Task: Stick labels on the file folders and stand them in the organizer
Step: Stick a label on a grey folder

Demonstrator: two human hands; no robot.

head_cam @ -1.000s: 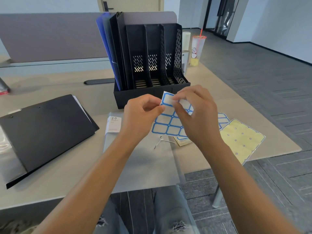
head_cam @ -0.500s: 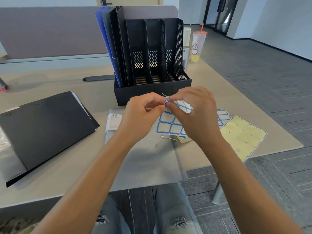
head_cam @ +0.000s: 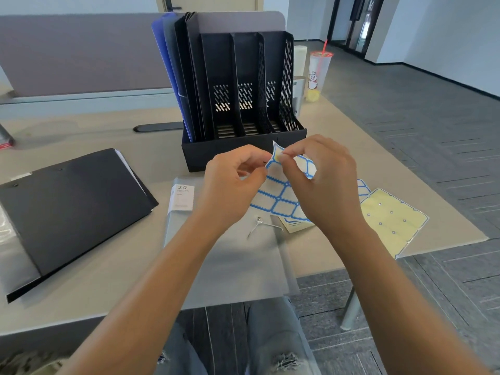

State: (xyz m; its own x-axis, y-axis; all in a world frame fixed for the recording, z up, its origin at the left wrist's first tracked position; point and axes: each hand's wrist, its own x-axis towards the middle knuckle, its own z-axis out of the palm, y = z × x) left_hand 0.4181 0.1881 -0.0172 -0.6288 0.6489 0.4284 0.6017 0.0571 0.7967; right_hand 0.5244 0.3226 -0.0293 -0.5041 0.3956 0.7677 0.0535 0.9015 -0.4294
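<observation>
Above the gray folder (head_cam: 224, 255), both hands' curled fingers (head_cam: 290, 155) pinch the label sheet (head_cam: 281, 193), left hand (head_cam: 230, 182) lower.

Scene was bright and evenly lit, daylight apparently from the right; shadows under the black folder (head_cam: 67, 201) and organizer (head_cam: 243, 147) were soft; no harsh glare; wide-angle lens bowed the edges; forearms near the bottom corners were stretched and slightly soft; centre was sharp.

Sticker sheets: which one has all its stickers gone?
The pale yellow backing sheet lying flat near the desk's right corner: it is bare, while the blue-bordered label sheet held in both hands shows white labels.
</observation>
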